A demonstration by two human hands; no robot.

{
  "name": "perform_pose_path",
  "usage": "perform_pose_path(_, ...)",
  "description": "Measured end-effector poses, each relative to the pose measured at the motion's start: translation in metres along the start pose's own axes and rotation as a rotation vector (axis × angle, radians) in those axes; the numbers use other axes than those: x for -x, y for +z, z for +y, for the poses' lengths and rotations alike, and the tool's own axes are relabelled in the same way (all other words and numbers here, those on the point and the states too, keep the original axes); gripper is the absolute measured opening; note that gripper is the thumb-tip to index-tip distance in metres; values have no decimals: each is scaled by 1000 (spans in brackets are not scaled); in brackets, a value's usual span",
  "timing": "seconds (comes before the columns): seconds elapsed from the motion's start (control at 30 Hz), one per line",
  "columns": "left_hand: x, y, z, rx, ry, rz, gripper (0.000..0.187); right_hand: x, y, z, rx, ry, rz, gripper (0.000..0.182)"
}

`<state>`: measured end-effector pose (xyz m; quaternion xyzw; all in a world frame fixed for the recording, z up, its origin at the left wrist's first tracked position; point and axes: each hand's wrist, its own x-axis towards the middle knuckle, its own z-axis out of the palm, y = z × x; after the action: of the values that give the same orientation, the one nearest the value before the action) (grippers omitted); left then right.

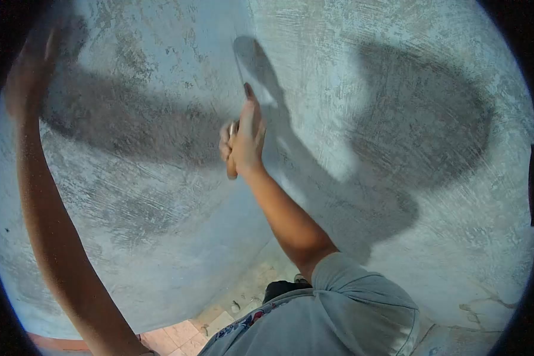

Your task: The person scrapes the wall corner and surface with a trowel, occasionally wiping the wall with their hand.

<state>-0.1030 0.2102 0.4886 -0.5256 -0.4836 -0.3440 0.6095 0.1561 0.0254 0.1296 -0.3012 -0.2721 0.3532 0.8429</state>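
My right hand point(246, 139) is closed around the wooden handle point(232, 171) of a scraper point(248, 91). Its handle end sticks out below my fist and the tool points upward. The narrow blade, seen nearly edge-on, lies close to the wall corner; whether it touches cannot be made out. My left hand point(34, 80) is raised at the upper left, dim and slightly blurred. Its fingers seem stretched upward by the wall, with nothing visible in them. Around both hands the wall point(154, 196) is pale blue-grey, with rough scratched and patchy marks.
Two wall faces meet in a corner above my right hand. Dark shadows of my arms and head fall across them. Below, a tiled floor point(181, 335) shows, with small debris near the wall's foot. A crack point(486, 302) runs along the lower right wall.
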Motion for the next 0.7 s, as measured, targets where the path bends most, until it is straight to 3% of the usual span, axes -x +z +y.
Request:
perform_pose_path(0.13, -3, 30, -7, -1, 31, 60, 99, -37, 2, -20, 6, -17, 40, 80)
perform_pose_path(0.2, -3, 25, -5, 0, 36, 96, 92, -1, 3, -15, 120, -77, -23, 81)
perform_pose_path(0.27, -3, 23, -5, 0, 15, 89, 92, 36, -14, 48, 248, -159, -83, 74)
perform_pose_path(0.37, 2, 16, -2, 1, -17, 31, 100, 47, -21, 54, 335, -153, -106, 71)
perform_pose_path(0.57, 7, -2, 2, -122, 40, -29, 84, -43, -5, -6, 168, -128, 68, 75)
perform_pose_path(0.67, 7, -14, 9, -1, -3, -17, 79, -4, -3, -5, 41, -50, -53, 74)
perform_pose_path(0.7, 5, -11, 8, 1, 3, 3, 78, 10, -8, 15, 162, -132, -84, 73)
